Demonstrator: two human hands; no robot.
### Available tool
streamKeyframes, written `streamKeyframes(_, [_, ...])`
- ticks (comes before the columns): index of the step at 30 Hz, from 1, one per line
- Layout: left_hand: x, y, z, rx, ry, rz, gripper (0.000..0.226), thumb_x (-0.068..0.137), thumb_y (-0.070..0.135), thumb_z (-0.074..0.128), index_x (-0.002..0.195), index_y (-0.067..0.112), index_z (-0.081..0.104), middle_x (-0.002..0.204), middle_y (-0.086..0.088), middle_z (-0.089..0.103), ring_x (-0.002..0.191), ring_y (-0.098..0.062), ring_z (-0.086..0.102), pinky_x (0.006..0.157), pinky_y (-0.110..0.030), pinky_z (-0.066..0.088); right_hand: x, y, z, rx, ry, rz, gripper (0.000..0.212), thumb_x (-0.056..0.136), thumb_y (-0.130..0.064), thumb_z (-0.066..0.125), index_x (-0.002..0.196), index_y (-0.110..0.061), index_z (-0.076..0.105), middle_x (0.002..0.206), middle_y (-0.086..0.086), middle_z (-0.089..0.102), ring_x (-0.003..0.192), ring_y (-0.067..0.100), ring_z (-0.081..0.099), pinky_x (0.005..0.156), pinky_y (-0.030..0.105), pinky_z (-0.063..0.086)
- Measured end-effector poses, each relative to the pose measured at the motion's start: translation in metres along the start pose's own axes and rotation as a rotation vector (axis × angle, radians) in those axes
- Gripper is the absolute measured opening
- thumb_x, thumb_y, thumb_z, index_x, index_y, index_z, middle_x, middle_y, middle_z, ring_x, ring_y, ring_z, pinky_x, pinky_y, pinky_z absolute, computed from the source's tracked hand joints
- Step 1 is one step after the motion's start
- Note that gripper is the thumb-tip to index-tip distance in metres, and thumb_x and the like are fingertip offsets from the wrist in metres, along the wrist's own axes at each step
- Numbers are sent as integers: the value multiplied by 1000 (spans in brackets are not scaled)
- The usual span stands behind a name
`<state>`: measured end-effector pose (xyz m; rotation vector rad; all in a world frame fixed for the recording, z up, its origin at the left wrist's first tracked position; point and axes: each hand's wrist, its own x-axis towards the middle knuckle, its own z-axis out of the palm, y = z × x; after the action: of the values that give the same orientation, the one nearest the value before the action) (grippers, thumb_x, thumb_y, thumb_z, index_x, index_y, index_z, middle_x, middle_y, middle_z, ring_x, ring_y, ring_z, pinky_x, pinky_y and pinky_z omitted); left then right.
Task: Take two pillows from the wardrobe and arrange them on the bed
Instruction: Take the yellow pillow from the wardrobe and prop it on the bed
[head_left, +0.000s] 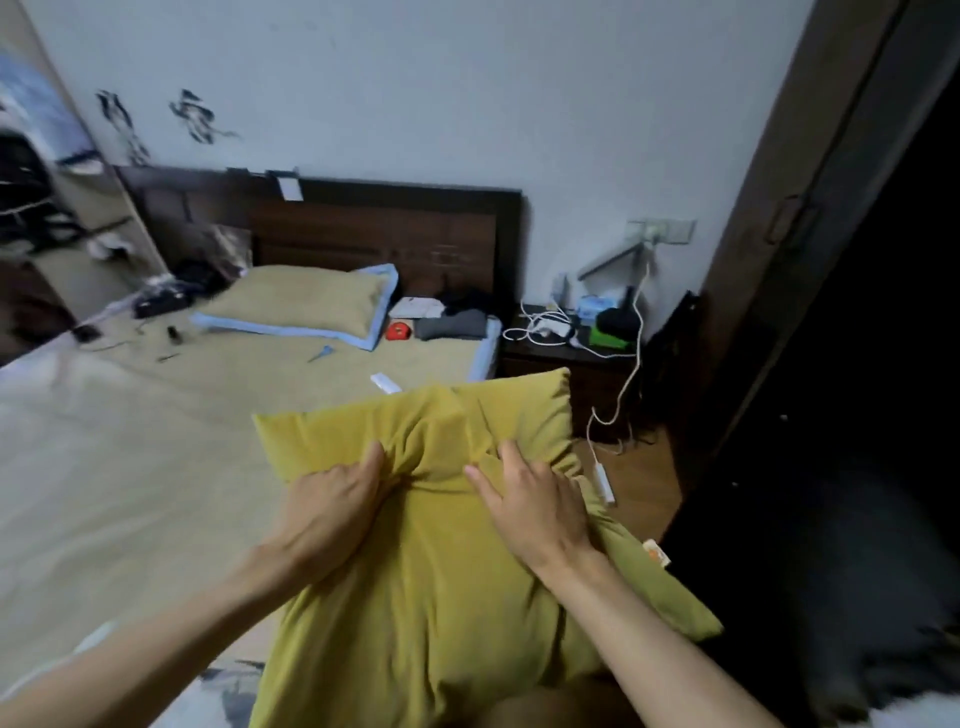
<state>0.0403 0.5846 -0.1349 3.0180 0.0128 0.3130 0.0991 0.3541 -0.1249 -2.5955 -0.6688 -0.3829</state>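
Clutching a yellow pillow (441, 545) in bunched fistfuls, the left hand (332, 506) and right hand (535, 501) hold it at the bedside, clear of the wardrobe (831, 312). Whether a second lies beneath I cannot tell. Placing on the bed (130, 467) looks yet undone.

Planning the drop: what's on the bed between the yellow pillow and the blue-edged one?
Head view: a small white object on otherwise bare mat between yellow pillow and blue-edged pillow.
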Motion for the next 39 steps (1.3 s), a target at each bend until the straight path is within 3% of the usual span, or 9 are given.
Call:
streamKeyframes(4, [4,-65,-1,-28,-22,-91,35,96,58,24,107,25,26,93,-8,67,83,-34,63,67,-39,49,53,-36,26,-33,-46,-177,44,96,-62,41,103,-19,49,85,12,73,77,38,69,56,38,40])
streamKeyframes(9, [9,-117,12,-62,-10,-195,73,78,76,1,117,23,31,100,-8,68,91,-32,63,73,-38,49,120,-70,59,-93,-106,-346,42,96,-62,40,101,-21,48,84,7,72,77,35,69,54,37,33])
streamKeyframes(15, [31,-175,26,-105,20,-372,57,85,73,12,110,26,33,101,-6,69,96,-30,63,71,-37,47,188,-100,111,-63,-186,-444,42,96,-64,37,100,-23,46,85,5,71,77,33,68,54,36,30])
streamKeyframes(20, [74,-210,30,-64,118,-464,65,87,70,13,126,23,35,106,-4,69,95,-28,63,63,-35,35,261,-108,151,-19,-243,-518,42,97,-64,34,98,-24,45,81,3,69,73,30,67,52,36,36])
streamKeyframes(24, [132,-230,34,-83,158,-551,51,94,63,24,123,22,35,107,-8,69,96,-33,63,69,-40,46,332,-92,187,10,-282,-571,41,98,-63,35,97,-23,43,82,5,69,71,32,66,52,36,35])
streamKeyframes(33, [246,-249,47,-142,235,-673,34,95,61,28,105,29,33,95,-7,68,88,-34,62,67,-42,49,481,-57,243,24,-504,-634,50,96,-69,27,94,-22,44,91,5,67,83,32,64,65,41,48])
streamKeyframes(39, [306,-298,33,-188,311,-640,39,92,70,21,103,35,34,88,3,64,77,-22,56,63,-34,38,563,-69,265,26,-659,-572,56,94,-73,23,83,-26,50,88,-3,65,83,23,63,75,40,51])
